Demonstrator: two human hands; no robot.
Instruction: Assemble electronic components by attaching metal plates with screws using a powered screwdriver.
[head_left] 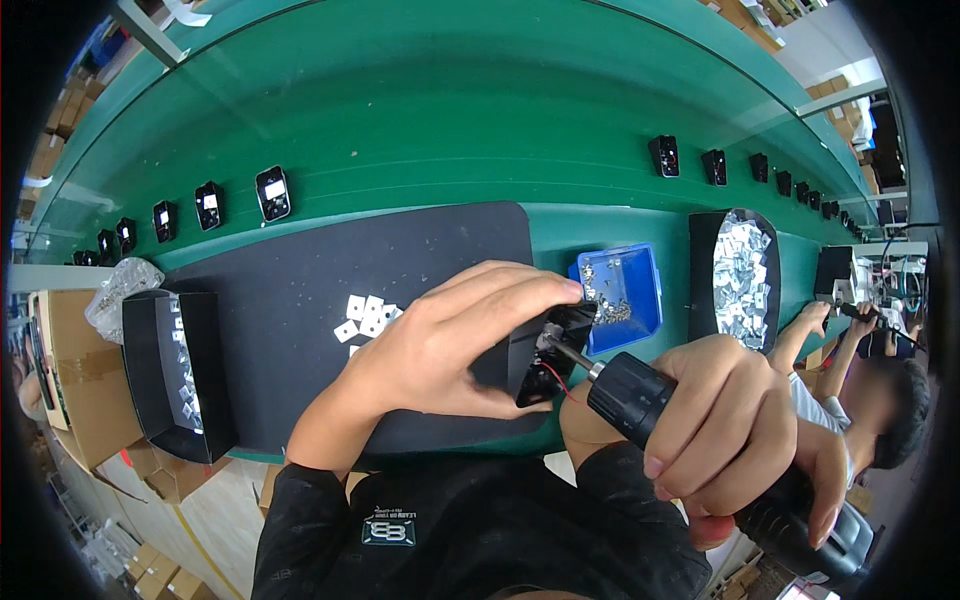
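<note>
My left hand (445,345) is wrapped round a small black plastic housing (548,358), tilted above the front edge of the black mat. A thin red wire hangs from the housing's open face. My right hand (735,430) grips a black power screwdriver (632,398), and its bit reaches into the housing. The bit's tip and any screw under it are too small to make out. Just beyond the housing stands a blue bin (652,300) with small metal screws inside. Several small white square plates (372,316) lie on the mat (270,300) left of my left hand.
A black tray (703,280) of silvery plates stands right of the bin; another black tray (140,340) is at the left, beside a cardboard box (95,370). Similar housings (272,194) line the green belt (450,150) at the back. A person works at far right.
</note>
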